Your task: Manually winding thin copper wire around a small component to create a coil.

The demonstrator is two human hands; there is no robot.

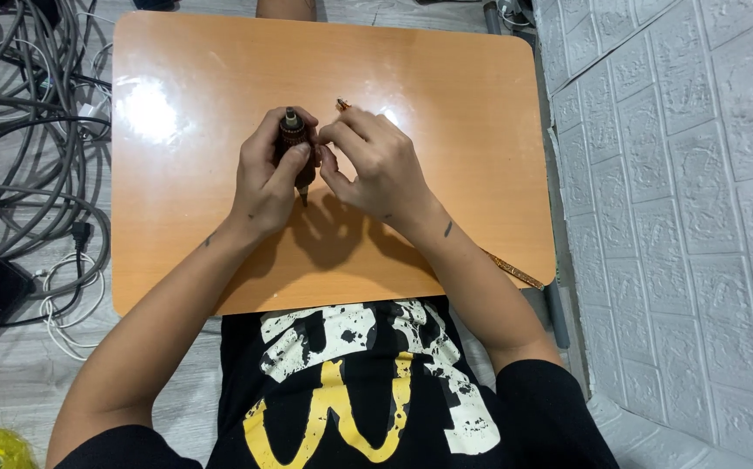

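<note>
Orange laminate desk over a grey floor, tangled grey cables at its left.
Left hand grips a dark brown wound motor rotor upright mid-desk; right hand pinches a thin copper-coloured wire beside it; how much winding remains is unclear.

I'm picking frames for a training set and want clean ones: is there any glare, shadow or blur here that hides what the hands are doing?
Head view: sharp, no motion blur. Bright glare patches sit on the table, up left and by the right hand. Both hands throw dark shadows toward the person. The left hand covers most of the dark motor part. Straight lines bow slightly near the edges.
</note>
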